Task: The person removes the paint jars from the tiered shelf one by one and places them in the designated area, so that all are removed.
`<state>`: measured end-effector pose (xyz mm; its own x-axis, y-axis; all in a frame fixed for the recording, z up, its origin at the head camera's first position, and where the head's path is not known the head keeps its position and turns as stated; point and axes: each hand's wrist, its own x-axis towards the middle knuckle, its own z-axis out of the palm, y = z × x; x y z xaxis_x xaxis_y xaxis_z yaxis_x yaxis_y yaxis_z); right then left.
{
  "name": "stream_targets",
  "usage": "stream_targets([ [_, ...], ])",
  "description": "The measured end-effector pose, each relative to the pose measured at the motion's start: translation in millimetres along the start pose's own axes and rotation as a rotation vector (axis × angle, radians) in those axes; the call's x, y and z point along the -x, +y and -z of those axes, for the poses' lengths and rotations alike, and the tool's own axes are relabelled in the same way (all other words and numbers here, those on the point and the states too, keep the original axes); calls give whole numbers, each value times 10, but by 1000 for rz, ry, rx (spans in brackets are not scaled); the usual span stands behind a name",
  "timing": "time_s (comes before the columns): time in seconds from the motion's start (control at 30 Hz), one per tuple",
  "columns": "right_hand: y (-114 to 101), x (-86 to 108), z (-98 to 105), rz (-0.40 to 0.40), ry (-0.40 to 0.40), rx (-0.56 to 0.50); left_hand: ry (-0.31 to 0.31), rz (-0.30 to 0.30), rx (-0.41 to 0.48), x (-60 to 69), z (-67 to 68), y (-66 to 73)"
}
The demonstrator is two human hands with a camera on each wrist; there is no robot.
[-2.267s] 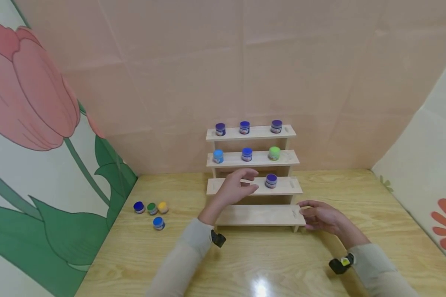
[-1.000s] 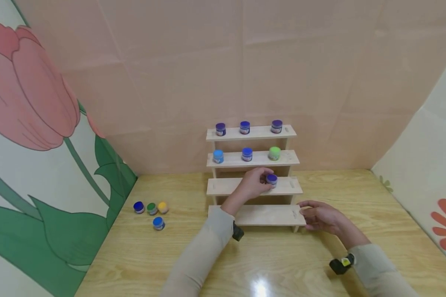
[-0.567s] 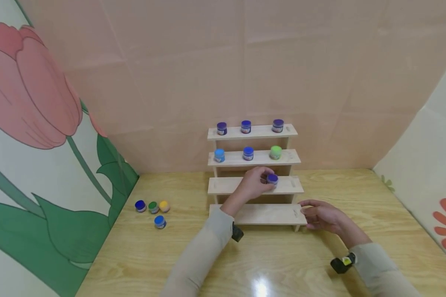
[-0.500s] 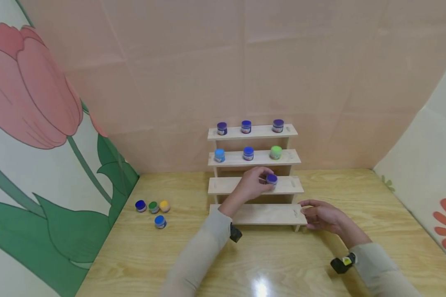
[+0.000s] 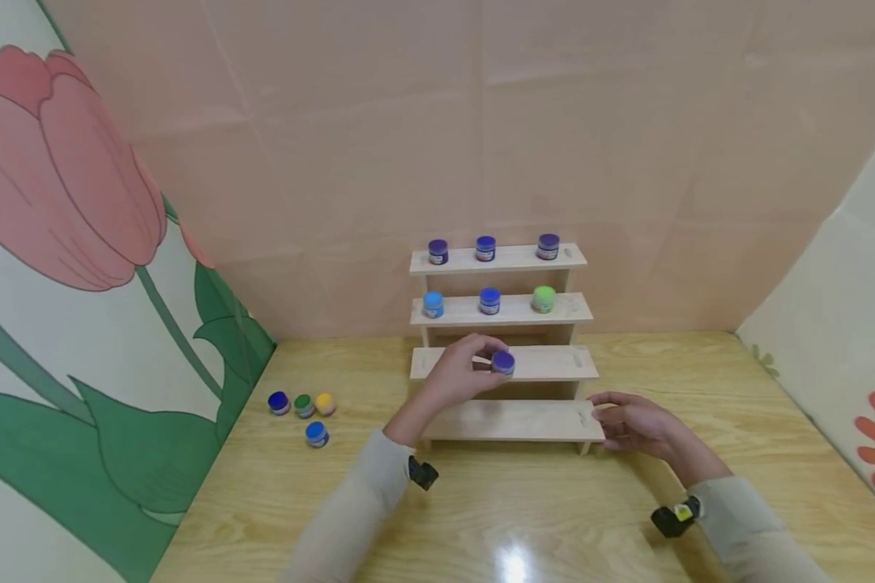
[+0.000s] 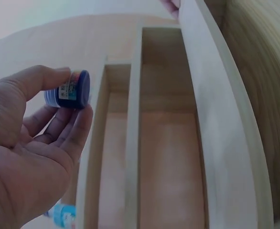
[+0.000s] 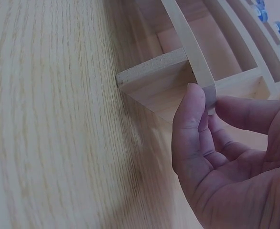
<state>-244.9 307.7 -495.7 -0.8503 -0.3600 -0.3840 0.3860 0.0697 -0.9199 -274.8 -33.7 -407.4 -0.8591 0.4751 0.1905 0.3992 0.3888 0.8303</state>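
Observation:
Between thumb and fingers, the left hand (image 5: 458,374) holds a dark purple-blue jar (image 5: 503,363) in front of the third step of a pale wooden stepped rack (image 5: 514,421). In the left wrist view, the thumb of the left hand (image 6: 39,119) presses one side of the jar (image 6: 74,89) and the fingertips the other. The right hand (image 5: 638,425) pinches the right end of the rack's lowest board; the right wrist view shows thumb and fingers of the right hand (image 7: 226,157) on either side of that board's end (image 7: 210,95).
Three dark jars stand on the top step, among them a blue one (image 5: 485,248). The second step holds a light blue jar (image 5: 433,304), a blue jar (image 5: 489,300) and a green jar (image 5: 544,299). Several jars, one yellow (image 5: 325,404), sit on the table (image 5: 248,502) at left.
The left hand took hold of the dark jar at the right of the third step and has moved left with it. The right hand has stayed at the rack's end.

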Motion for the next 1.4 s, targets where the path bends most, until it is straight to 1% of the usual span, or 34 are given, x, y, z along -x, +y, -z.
stream_targets([
  [0.1,-3,4,-1,-1,5,-1,-11,-8,-10,90,83,-11],
  [0.23,-8,9,-7,-3,11,2,-19,-4,-21,216,200,-41],
  [0.3,-10,8,-10,-4,12,3,-17,-3,-20,279,261,-74],
  [0.43,-9,5,-12,-8,17,5,-13,-27,-12,394,391,-172],
  [0.53,-2,0,-11,-11,20,6,0,-26,-11,483,494,-243],
  [0.77,13,-15,4,-7,13,4,37,59,-19,711,735,-343],
  [0.87,15,-19,12,-4,3,-2,46,72,-21,799,843,-395],
  [1.0,10,-21,13,-6,0,-1,51,85,-34,911,968,-507],
  [1.13,3,-19,11,-6,0,8,62,129,-33,1034,1062,-644],
  [1.27,6,-19,13,-8,5,13,53,155,2,1177,1163,-757],
  [1.4,13,-17,20,-11,10,13,27,149,38,1324,1302,-835],
])
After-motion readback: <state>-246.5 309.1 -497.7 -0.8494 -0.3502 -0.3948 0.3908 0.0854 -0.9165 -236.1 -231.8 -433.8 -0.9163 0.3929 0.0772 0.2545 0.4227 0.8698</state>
